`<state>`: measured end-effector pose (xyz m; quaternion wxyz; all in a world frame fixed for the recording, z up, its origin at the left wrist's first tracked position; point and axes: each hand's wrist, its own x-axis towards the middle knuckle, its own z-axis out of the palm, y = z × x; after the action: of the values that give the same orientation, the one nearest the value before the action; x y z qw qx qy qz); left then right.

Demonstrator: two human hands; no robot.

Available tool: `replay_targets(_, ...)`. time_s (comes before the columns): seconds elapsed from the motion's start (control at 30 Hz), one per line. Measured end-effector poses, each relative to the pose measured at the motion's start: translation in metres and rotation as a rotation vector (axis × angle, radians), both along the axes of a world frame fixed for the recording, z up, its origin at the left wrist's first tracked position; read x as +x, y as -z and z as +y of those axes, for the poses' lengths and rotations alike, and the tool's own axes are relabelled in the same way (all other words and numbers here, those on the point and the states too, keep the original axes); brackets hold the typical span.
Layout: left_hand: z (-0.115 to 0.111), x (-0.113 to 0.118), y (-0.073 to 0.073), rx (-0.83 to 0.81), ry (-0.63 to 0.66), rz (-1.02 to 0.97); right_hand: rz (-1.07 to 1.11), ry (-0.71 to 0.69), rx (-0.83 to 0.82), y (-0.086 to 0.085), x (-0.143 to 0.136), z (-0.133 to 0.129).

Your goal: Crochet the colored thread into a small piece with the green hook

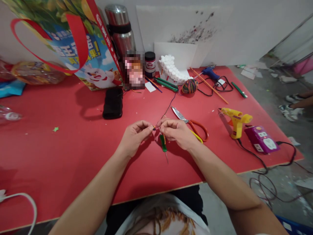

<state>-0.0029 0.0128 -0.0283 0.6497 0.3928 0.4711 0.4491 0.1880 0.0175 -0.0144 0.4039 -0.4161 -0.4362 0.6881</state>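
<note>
My left hand point(137, 135) and my right hand point(177, 130) meet over the middle of the red table, fingertips nearly touching. Each pinches a bit of thin multicoloured yarn point(155, 128); its exact shape is partly hidden by the fingers. A dark strand point(168, 107) runs from near my right fingers up towards a multicoloured yarn ball point(189, 86). Just below my fingertips lies a green-handled awl point(163, 143), its point towards me. Scissors point(199, 129) with orange-red handles rest beyond my right hand, and a yellow handle point(197, 136) shows beside that wrist.
On the right are a yellow glue gun point(236, 120) and a purple power socket box point(262, 139) with cords. A black case point(112, 103), a green cutter point(165, 84), a steel flask point(121, 31), a jar point(150, 64) and a large bag point(95, 70) stand or lie farther back.
</note>
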Motion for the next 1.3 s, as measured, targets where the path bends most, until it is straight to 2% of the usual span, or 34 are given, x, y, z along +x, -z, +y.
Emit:
replay_targets(0.27,0.004,-0.002,0.0,-0.042,0.015,-0.128,0.081,0.014,-0.103,-0.001,0.001,0.002)
replay_targets(0.4,0.002,-0.002,0.0,0.017,-0.013,-0.111,0.091,0.03,-0.098,0.002,0.003,0.003)
replay_targets(0.47,0.001,-0.001,0.0,0.058,-0.022,-0.052,0.059,0.056,-0.037,0.004,0.002,0.003)
replay_targets(0.53,-0.001,0.0,-0.001,0.094,-0.025,-0.008,-0.001,0.08,0.093,0.004,0.001,0.002)
replay_targets(0.63,-0.001,0.004,-0.003,0.113,-0.047,-0.041,-0.122,0.098,0.289,0.005,-0.001,-0.001)
replay_targets(0.77,0.0,0.004,-0.004,0.105,-0.106,-0.07,-0.224,0.083,0.376,0.006,-0.005,-0.004)
replay_targets(0.97,-0.003,0.001,-0.002,0.215,-0.172,0.077,-0.276,0.047,0.436,0.008,-0.004,-0.003)
replay_targets(1.17,-0.013,0.005,-0.01,0.462,-0.207,0.269,-0.242,0.013,0.474,0.012,-0.004,-0.002)
replay_targets(1.3,-0.018,0.005,-0.013,0.569,-0.217,0.401,-0.217,0.025,0.327,0.012,-0.004,-0.002)
